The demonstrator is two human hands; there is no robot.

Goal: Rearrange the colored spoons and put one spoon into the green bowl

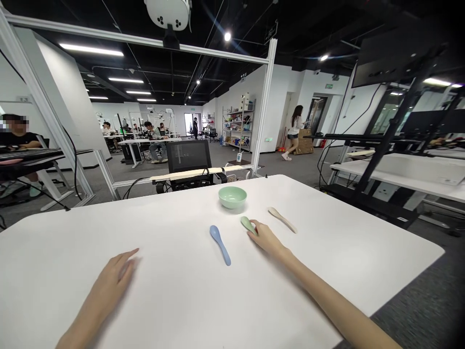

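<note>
My right hand (267, 238) has its fingers closed round the handle of a light green spoon (246, 222), whose bowl end sticks out past the fingertips toward the upper left. Behind that spoon stands a green bowl (232, 198), upright on the table. To the left of my right hand lies a blue spoon (221, 245), apart from it. A beige spoon (282, 219) lies on the right, just beyond the hand. My left hand (112, 278) hovers over or rests on the left part of the table, thumb and fingers apart, holding nothing.
The white table (174, 291) has rounded corners and fills the foreground. A metal frame (264, 104) rises behind its far edge, with a black office chair (189, 156) there. A monitor stand (387, 116) is at right. Several people sit or walk in the background.
</note>
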